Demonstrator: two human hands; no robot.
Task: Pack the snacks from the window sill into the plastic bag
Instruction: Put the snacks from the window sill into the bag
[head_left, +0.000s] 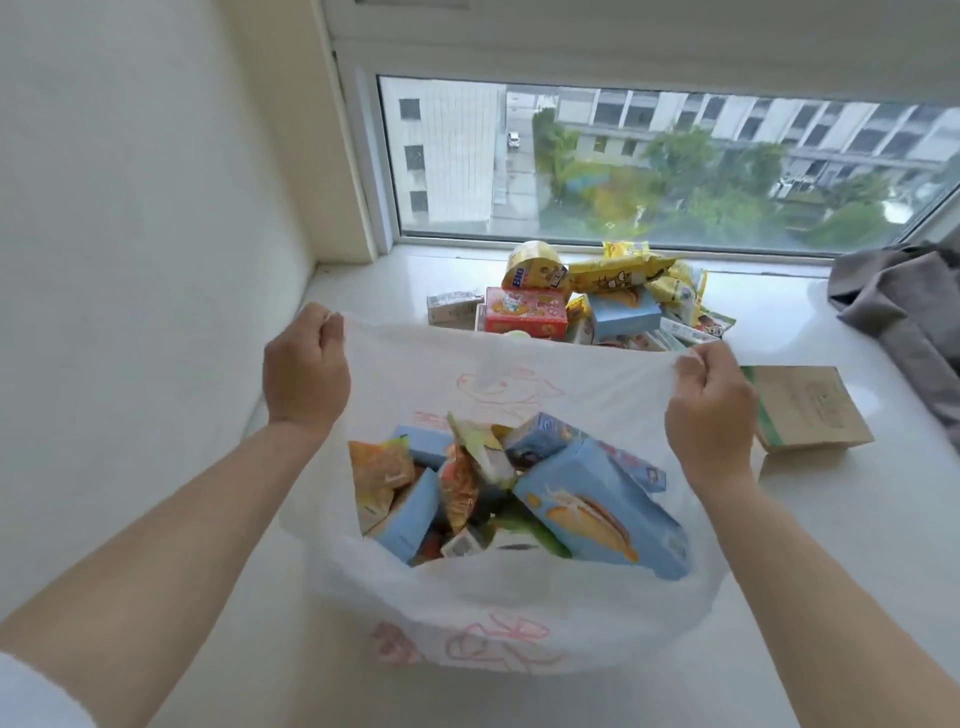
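A white plastic bag (519, 603) with red print stands on the window sill (374, 291), its mouth stretched wide. My left hand (306, 366) grips the far rim at the left and my right hand (709, 402) grips it at the right. Inside lie several snacks, among them a large blue box (602, 512) and an orange packet (379, 475). Beyond the bag a pile of snacks rests on the sill near the glass: a pink box (524, 312), a yellow bag (615, 273), a blue box (626, 312) and a round yellow tub (532, 267).
A brown cardboard box (810, 408) lies on the sill to the right of my right hand. Grey cloth (904, 312) is heaped at the far right. A white wall (130, 260) closes the left side. The window (649, 161) runs along the back.
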